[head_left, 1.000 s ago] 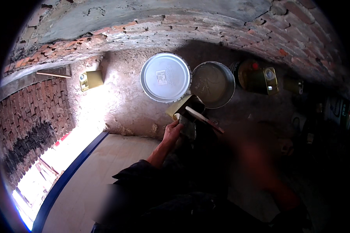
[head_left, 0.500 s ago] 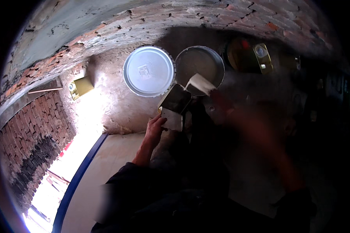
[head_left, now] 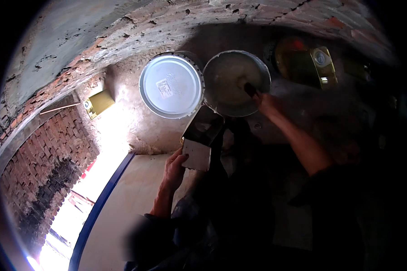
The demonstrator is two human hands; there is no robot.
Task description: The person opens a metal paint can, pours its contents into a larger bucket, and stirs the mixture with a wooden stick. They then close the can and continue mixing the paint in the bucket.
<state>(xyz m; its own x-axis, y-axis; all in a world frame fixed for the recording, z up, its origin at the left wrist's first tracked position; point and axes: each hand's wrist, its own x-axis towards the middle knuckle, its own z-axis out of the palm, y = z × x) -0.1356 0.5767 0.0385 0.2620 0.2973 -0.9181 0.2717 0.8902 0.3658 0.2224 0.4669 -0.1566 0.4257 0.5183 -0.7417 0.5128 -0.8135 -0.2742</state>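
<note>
The round white-lidded bucket [head_left: 175,92] and the round grey open bucket [head_left: 230,110] are blocking passage between them. Rough brown floor [head_left: 134,107] is lying free leftward.

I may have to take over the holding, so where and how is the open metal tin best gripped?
Probably by the left edge of the pale flap, coming from the person's near left. The flap is flat and juts from the open metal tin toward the person, offering a thin edge to pinch, away from the dark mouth. The left hand grips there now.
</note>
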